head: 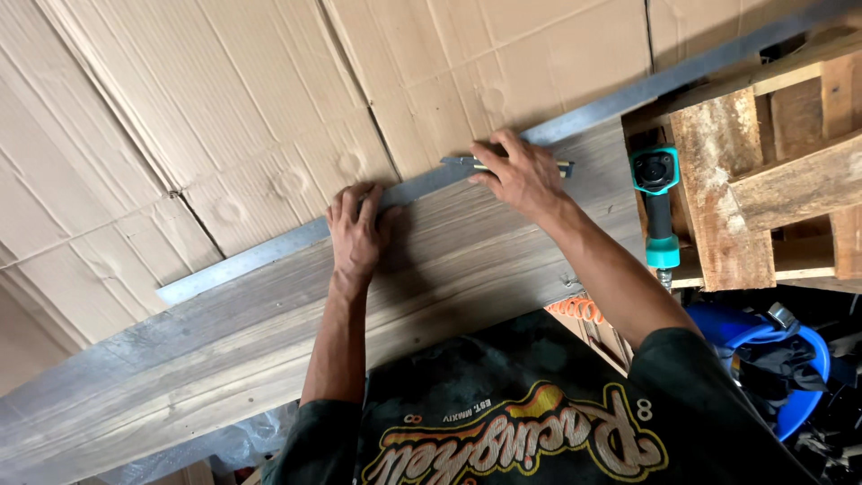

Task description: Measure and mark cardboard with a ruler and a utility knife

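Near the centre of the frame the left hand [357, 232] lies flat, palm down with its fingers stretched and close together, pressing on a long metal straightedge [269, 254] where it meets the grey wood-grain plank [269, 332]. The straightedge runs diagonally from the left-middle of the frame up to the upper right, lying along the plank's far edge. The plank slants the same way, from the lower left corner up toward the right. Just right of centre and a little higher, the right hand [523, 175] is closed narrowly around a slim utility knife [467, 162], whose grey tip pokes out to the left against the straightedge. Flattened cardboard [224, 99] fills the upper left behind the plank. At the right edge stands a wooden pallet [745, 180] with a teal power tool [658, 207] hanging beside it, and a blue tub [813, 359] sits in the lower right.
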